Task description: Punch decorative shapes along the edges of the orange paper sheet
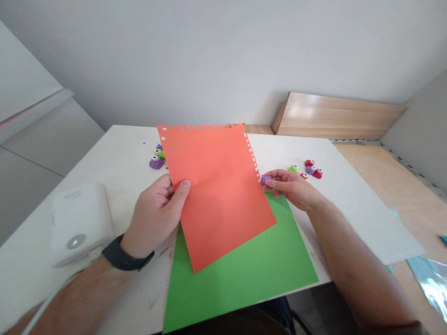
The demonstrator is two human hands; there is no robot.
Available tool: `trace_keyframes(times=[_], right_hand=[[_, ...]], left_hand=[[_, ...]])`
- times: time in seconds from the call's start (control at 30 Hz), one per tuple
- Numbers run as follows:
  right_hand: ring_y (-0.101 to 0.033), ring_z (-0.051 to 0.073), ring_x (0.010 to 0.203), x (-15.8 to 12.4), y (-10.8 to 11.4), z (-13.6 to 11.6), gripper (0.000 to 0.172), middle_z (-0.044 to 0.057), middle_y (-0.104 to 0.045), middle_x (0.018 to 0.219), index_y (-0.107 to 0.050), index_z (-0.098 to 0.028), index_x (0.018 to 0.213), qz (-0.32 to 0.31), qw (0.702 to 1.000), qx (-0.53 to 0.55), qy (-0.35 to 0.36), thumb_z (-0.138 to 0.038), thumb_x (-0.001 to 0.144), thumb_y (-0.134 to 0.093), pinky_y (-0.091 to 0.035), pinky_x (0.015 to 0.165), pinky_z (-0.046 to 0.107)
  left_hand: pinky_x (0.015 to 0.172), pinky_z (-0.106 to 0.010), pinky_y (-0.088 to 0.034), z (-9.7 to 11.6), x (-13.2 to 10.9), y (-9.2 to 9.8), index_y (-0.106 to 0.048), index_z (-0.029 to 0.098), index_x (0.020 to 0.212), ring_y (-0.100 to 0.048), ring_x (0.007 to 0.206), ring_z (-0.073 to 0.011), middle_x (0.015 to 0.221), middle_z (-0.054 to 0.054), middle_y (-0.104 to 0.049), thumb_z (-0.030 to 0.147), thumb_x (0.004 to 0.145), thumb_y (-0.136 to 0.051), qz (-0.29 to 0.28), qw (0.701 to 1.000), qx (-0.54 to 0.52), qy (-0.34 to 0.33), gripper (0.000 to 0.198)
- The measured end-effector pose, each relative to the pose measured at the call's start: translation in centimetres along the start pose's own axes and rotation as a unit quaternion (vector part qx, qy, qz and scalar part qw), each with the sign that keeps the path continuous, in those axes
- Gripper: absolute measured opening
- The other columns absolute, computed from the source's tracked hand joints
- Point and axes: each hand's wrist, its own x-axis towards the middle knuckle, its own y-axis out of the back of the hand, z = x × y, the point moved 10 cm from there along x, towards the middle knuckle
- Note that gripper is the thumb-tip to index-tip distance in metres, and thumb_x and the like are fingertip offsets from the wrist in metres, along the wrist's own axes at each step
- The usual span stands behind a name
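Note:
My left hand grips the left edge of a sheet of orange-red paper, holding it up at a slant with the thumb on top. My right hand pinches a small purple craft punch at the sheet's right edge. Small notched holes run along that edge and the top edge. A green paper sheet lies flat beneath, partly hidden by the orange sheet. Several more craft punches in red, purple and green sit near my right hand, with a purple and a green one behind the orange sheet.
A white boxy device stands on the white table left of my left hand. A pale sheet lies under my right forearm at the table's right edge. Iridescent foil lies lower right. A wooden panel stands behind.

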Motion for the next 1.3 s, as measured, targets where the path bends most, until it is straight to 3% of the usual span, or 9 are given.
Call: trace_keyframes(times=[0.23,0.83,1.3], right_hand=[[-0.066,0.016,0.082,-0.16,-0.35,0.03,0.034,0.008,-0.074,0.100,-0.077,-0.018,0.100,-0.018,1.000,-0.008,-0.007,-0.041,0.077,-0.087,-0.044,0.055,0.025],[-0.067,0.017,0.086,-0.22,-0.21,0.10,0.031,0.009,-0.074,0.104,-0.076,-0.018,0.101,-0.015,1.000,-0.001,-0.011,-0.041,0.081,-0.084,-0.044,0.053,0.023],[-0.067,0.018,0.087,-0.16,-0.39,0.02,0.032,0.008,-0.074,0.101,-0.076,-0.020,0.102,-0.021,0.999,-0.024,-0.003,-0.041,0.079,-0.085,-0.044,0.054,0.023]], left_hand=[[0.058,-0.028,-0.050,-0.30,0.02,-0.20,-0.068,0.022,0.109,-0.065,0.070,-0.0204,0.072,0.000,-0.066,0.050,0.095,-0.061,-0.017,1.000,0.019,-0.008,0.032],[0.059,-0.028,-0.051,-0.45,0.02,-0.39,-0.066,0.023,0.106,-0.066,0.070,-0.0200,0.079,-0.001,-0.071,0.049,0.095,-0.061,-0.024,1.000,0.000,-0.004,0.029],[0.061,-0.029,-0.052,-0.18,0.01,-0.26,-0.067,0.023,0.108,-0.067,0.071,-0.0214,0.075,-0.001,-0.068,0.050,0.095,-0.061,-0.018,1.000,0.013,-0.007,0.031]])
